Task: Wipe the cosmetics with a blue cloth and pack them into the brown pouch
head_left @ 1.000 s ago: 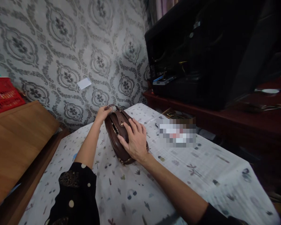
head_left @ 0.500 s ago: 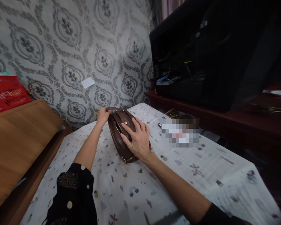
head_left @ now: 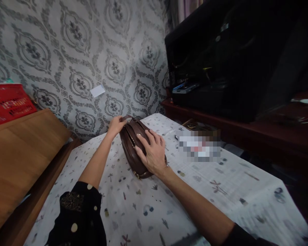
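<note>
A dark brown handbag (head_left: 133,153) with gold-coloured metal fittings lies on the patterned white cloth (head_left: 128,218). At its far end, my left hand (head_left: 116,125) grips the bag, thumb stretched over the top near the zip and the other fingers mostly hidden. My right hand (head_left: 154,152) rests on the bag's near right side, fingers spread and palm down. Between the hands runs a zipped opening with a narrow dark gap. A metal zip end hangs at the near lower corner.
To the left stand a wooden panel (head_left: 28,147) and a red printed package (head_left: 11,104). A pixelated item (head_left: 199,146) lies right of the bag. A black television-like cabinet (head_left: 220,78) fills the right back, on a dark red shelf. Patterned wallpaper is behind.
My left hand has shifted slightly right from the strap onto the bag's far end, its thumb now over the top. The zip's gap looks narrower. My right hand stays on the bag.
</note>
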The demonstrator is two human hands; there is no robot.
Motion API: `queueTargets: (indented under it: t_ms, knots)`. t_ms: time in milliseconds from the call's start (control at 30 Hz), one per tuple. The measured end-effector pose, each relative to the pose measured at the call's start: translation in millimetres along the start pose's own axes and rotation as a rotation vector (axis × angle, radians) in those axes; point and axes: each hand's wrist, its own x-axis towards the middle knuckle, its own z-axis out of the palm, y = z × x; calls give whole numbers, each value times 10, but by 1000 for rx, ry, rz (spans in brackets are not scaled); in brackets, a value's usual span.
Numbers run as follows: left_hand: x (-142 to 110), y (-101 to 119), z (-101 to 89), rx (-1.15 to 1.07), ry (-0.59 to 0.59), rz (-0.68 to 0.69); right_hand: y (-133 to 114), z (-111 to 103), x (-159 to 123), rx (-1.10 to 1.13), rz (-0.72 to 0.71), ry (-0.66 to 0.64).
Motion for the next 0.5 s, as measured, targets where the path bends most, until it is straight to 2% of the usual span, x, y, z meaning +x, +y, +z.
queueTargets:
  t_ms: [133, 233, 500]
  knots:
    - [74, 141, 163, 54, -86, 84, -2, 9, 4, 33, 14, 18]
    - [149, 214, 284, 102, -126, 93, 0, 1, 7, 37, 11, 32]
    - [271, 236, 403, 176, -47, 37, -4, -13, 14, 11, 9, 31]
